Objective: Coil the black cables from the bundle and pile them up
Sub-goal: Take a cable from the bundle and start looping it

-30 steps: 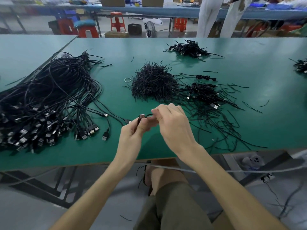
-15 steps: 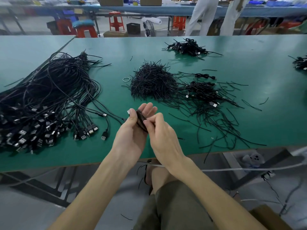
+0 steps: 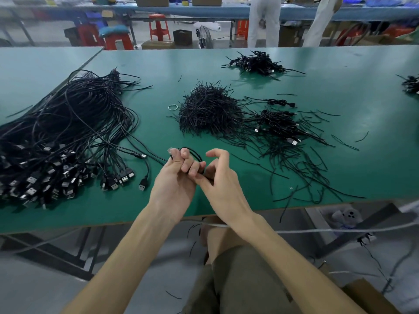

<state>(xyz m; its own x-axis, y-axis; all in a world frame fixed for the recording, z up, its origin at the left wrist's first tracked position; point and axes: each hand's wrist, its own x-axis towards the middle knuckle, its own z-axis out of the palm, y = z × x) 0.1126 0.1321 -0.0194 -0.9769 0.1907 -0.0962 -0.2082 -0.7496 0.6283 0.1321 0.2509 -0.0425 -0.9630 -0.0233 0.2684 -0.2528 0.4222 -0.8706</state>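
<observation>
Here, left hand (image 3: 174,184) fingers curl round a thin black cable loop (image 3: 196,154); right hand (image 3: 223,184) fingers arched, grip unclear.

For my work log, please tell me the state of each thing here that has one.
left hand, grips the cable coil.
right hand, fingers curled beside the coil; grip unclear.
cable coil, looped, held over the table.
cable bundle, uncoiled, spread on the table.
coiled cables, piled on the table.
</observation>
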